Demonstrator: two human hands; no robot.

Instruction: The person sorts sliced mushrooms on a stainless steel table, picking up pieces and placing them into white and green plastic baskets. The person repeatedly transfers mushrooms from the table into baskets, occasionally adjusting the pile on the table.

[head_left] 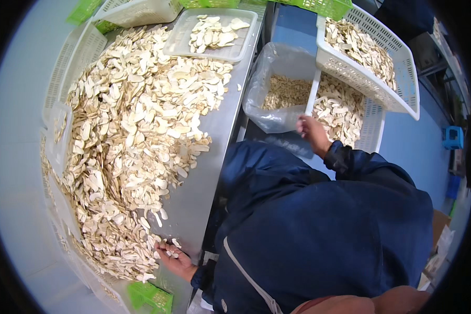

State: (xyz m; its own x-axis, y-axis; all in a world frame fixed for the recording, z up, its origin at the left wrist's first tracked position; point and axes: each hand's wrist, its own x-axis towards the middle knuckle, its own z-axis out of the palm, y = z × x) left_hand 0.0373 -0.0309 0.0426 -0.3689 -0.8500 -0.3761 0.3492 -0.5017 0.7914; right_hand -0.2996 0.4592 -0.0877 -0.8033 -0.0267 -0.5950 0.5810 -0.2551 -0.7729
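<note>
A large heap of pale dried slices (141,102), perhaps mushroom, covers much of a steel table (204,184). At its lower edge my left hand (175,262) is turned palm up, with a few slices lying in its curled fingers. My right hand (315,135) is over the near corner of a white slotted basket (373,121) that holds more slices. Its fingers are bent and slightly blurred; whether they grip the rim or a slice cannot be told. Beside that basket, a clear plastic bag (255,94) lines a container with small broken bits (286,92) in it.
A shallow clear tray (235,53) with some slices stands at the table's far end. Another white basket (406,78), full of slices, rests above the lower one. White baskets (90,47) line the table's left edge; a green basket (151,296) is below. A blue stool (452,137) stands far right.
</note>
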